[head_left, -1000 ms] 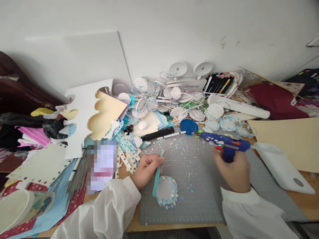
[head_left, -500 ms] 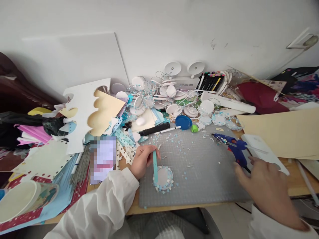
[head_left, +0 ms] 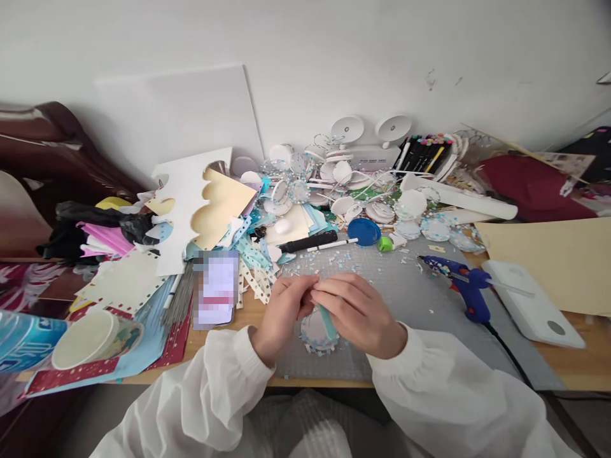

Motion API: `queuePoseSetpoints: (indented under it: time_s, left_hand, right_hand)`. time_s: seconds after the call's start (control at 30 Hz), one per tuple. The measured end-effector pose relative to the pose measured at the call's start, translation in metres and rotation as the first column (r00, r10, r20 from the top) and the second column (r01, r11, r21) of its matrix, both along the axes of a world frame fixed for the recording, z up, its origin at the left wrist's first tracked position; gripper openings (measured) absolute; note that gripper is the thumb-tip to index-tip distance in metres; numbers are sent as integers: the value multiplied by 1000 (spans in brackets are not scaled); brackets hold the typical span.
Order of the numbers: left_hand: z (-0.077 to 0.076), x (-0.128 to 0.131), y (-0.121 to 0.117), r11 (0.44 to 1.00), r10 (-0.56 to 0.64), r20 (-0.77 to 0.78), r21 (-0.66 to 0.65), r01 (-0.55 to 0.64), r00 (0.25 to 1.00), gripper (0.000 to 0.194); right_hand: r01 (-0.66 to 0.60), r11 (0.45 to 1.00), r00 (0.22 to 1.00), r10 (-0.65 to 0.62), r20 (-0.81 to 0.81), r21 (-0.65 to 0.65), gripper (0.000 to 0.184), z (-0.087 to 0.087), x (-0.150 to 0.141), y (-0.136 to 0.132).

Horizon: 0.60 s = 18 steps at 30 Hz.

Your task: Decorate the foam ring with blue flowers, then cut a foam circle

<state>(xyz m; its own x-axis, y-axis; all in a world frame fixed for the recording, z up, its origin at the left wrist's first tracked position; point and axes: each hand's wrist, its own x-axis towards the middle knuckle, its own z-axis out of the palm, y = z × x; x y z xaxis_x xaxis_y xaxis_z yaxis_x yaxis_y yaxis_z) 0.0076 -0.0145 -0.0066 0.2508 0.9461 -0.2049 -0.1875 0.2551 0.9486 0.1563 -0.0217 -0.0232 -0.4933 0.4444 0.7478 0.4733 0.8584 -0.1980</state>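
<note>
Left hand and right hand met at the fingertips, both pinching a narrow, flat teal strip; exact finger contact was hidden. Strip slanted down over a smooth pale disc with a bumpy rim of blue and white confetti bits, lying on the grey gridded cutting mat. Blue plastic glue gun lay on the mat to the right, clear stick poking out its back. Round blue lid sat beyond the hands, near thin, glossy confetti scraps.
</note>
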Motion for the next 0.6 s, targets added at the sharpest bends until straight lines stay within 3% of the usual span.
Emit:
queuePoseSetpoints:
  time_s: [0.1,0.2,0.27,0.37,0.5,0.6]
  left_hand:
    - [0,-5,4,997,-65,-69,45,68,996,51]
    - [-8,-16,15,966,-160,-249,162,204,955,46]
    - [-18,-25,25,930,-161,-386,248,270,909,40]
    - [-36,-36,35,858,-209,-469,332,391,858,32]
    - [-47,-41,39,717,-340,-524,393,576,781,22]
    - [-45,-40,38,656,-371,-563,404,637,739,12]
  right_hand:
    - [12,1000,992,-14,-127,-24,39,-9,6,10]
    - [116,959,895,-213,-392,-257,20,-17,15,21]
    - [93,878,781,-356,-513,-469,5,-24,20,29]
    - [-62,742,684,-456,-569,-668,12,-36,24,36]
    - [-239,606,702,-432,-567,-759,19,-47,22,33]
    - [-295,541,739,-394,-547,-788,19,-45,18,26]
